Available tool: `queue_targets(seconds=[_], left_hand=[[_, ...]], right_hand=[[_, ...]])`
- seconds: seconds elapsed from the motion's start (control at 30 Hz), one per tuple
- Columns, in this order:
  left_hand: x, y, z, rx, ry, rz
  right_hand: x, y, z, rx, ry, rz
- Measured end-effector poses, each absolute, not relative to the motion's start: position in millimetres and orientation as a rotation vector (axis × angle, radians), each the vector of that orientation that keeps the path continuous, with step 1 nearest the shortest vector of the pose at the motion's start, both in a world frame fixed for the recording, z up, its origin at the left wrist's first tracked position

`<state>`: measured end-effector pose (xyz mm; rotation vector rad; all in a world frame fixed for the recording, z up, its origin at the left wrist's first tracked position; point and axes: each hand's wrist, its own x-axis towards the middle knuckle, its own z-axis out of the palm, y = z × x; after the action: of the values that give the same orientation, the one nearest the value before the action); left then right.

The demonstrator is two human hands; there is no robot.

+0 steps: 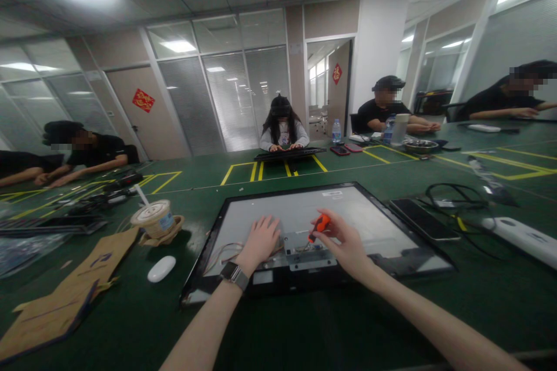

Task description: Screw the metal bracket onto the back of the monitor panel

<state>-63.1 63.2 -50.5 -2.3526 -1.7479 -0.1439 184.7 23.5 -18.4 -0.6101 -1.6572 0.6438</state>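
A flat display panel point(369, 214) with a black frame lies face down on the green table in front of me. My left hand point(260, 239), with a watch on its wrist, rests flat and open on the panel's silver back, beside thin wires point(220, 252). My right hand point(342, 237) is closed around an orange-handled screwdriver point(319, 225), whose tip points down at a small circuit board and metal bracket point(304, 255) near the panel's lower edge.
A white mouse point(161, 268), a lidded drink cup with a straw point(153, 218) and brown cardboard point(65, 298) lie to the left. A phone point(424, 218), black cables point(456, 197) and a white device point(522, 237) lie to the right. Several other people sit around the table's far side.
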Motion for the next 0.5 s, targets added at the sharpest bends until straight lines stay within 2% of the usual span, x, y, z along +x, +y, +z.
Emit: queue_targets(seconds=[0.13,0.3,0.5], left_hand=[[-61,61,-46,-2.346,-1.768,-0.112],[-57,59,-40,-2.328,-1.813,-0.082],[-58,60,-40,-2.333,-1.824,-0.072]], right_hand=[[180,22,-5,-0.579,-1.807,0.66],[170,25,19,-0.538,-1.891,0.879],[157,33,33,-0.539,-1.816,0.861]])
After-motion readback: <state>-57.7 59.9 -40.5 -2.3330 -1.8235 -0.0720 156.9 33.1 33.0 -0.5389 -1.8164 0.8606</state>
